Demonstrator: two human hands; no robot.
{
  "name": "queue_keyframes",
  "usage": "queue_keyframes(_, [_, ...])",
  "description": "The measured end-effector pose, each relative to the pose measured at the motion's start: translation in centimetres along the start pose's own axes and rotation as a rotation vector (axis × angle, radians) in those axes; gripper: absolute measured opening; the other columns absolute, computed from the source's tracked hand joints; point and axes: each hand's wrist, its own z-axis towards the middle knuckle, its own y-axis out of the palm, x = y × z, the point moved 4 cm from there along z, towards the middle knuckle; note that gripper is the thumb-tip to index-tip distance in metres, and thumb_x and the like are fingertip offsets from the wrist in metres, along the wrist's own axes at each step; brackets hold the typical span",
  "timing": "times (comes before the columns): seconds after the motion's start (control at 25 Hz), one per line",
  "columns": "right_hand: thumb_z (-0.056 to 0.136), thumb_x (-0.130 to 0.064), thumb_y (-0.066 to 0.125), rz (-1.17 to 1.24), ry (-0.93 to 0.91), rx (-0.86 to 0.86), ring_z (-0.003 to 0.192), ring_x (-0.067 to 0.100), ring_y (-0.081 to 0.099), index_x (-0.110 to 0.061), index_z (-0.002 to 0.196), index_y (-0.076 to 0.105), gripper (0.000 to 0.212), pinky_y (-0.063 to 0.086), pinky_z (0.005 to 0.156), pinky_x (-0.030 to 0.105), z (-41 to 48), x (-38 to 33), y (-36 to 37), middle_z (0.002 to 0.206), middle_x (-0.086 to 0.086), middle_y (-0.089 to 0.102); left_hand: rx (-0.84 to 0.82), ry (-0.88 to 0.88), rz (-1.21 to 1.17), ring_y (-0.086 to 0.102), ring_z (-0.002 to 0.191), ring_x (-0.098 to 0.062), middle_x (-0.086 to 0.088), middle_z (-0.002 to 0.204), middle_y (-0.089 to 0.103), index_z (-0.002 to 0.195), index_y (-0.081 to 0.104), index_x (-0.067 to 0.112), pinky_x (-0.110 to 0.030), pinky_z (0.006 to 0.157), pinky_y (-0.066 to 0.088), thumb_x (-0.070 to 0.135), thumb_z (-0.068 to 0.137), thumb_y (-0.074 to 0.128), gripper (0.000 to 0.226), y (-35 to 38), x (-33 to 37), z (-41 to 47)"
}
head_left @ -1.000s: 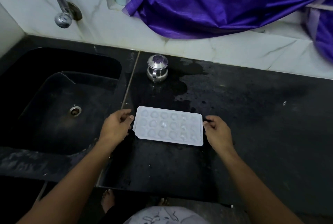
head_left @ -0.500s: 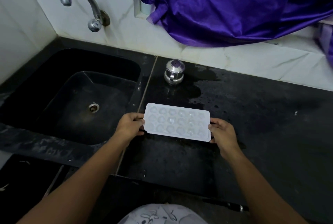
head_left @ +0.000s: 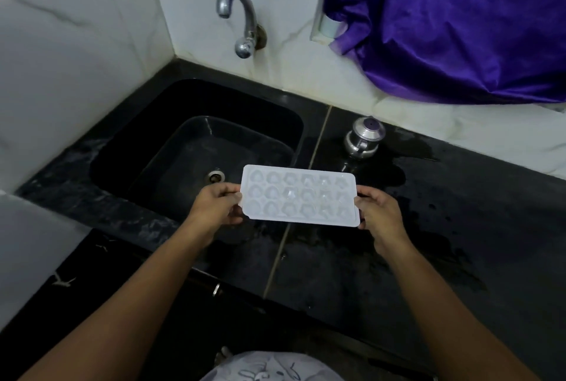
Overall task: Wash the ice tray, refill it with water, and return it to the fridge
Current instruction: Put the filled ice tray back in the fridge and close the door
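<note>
White marble wall tiles point(head_left: 76, 59), black stone counter point(head_left: 459, 243) below — wet in places; purple cloth point(head_left: 444, 28) hanging at right, dim light.

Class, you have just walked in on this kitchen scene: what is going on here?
A person holds a white ice tray by its short ends, the left hand pinching one end and the right hand the other. The tray hovers above the edge where the black sink meets the wet counter. No water runs from the tap. A small steel pot stands on the counter behind.
</note>
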Motion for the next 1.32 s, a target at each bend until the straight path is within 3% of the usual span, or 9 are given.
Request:
queue_keyframes(0.36, [0.099, -0.009, 0.061, -0.083, -0.076, -0.287, 0.084, 0.02, 0.073, -0.024, 0.115, 0.073, 0.025, 0.053, 0.07, 0.035, 1.3, -2.7, 11.5, 0.103, 0.012, 0.079, 0.22, -0.029, -0.146, 0.07, 0.066, -0.009, -0.001, 0.078, 0.076, 0.107, 0.073, 0.011, -0.023, 0.058, 0.057, 0.009, 0.105, 0.058, 0.015, -9.9, -3.3, -2.8])
queue_keyframes(0.56, [0.099, -0.008, 0.061, -0.172, -0.145, -0.497, 0.077, 0.015, 0.073, -0.024, 0.113, 0.073, 0.024, 0.056, 0.065, 0.031, 1.9, -4.8, 17.4, 0.1, 0.011, 0.079, 0.413, -0.053, -0.267, 0.071, 0.068, -0.01, 0.0, 0.077, 0.077, 0.107, 0.073, 0.012, -0.027, 0.061, 0.058, 0.008, 0.105, 0.059, 0.014, -13.0, -6.0, -6.5])
queue_keyframes(0.84, [0.098, -0.007, 0.062, -0.285, -0.251, -0.771, 0.086, 0.014, 0.077, -0.029, 0.107, 0.074, 0.027, 0.057, 0.065, 0.029, 0.6, -6.4, 23.9, 0.095, -0.003, 0.08, 0.673, -0.078, -0.432, 0.07, 0.066, -0.012, -0.003, 0.078, 0.076, 0.109, 0.07, 0.008, -0.027, 0.059, 0.059, 0.006, 0.105, 0.059, 0.012, -13.1, -10.7, -12.4])
queue_keyframes(1.0, [0.098, -0.007, 0.062, -0.334, -0.285, -0.918, 0.088, 0.015, 0.077, -0.022, 0.113, 0.075, 0.024, 0.058, 0.065, 0.029, -1.5, -6.4, 26.7, 0.098, -0.001, 0.08, 0.806, -0.091, -0.517, 0.07, 0.066, -0.013, -0.005, 0.08, 0.075, 0.108, 0.07, 0.009, -0.025, 0.058, 0.06, 0.005, 0.105, 0.058, 0.012, -12.6, -13.0, -16.2])
queue_keyframes(1.32, [0.099, -0.002, 0.06, -0.433, -0.332, -1.186, 0.074, 0.007, 0.076, -0.017, 0.115, 0.073, 0.026, 0.057, 0.054, 0.022, -11.7, -3.5, 32.4, 0.09, -0.004, 0.079, 1.074, -0.121, -0.652, 0.068, 0.066, -0.013, -0.01, 0.087, 0.073, 0.114, 0.069, 0.006, -0.023, 0.057, 0.059, 0.004, 0.105, 0.057, 0.015, -12.4, -18.9, -27.8])
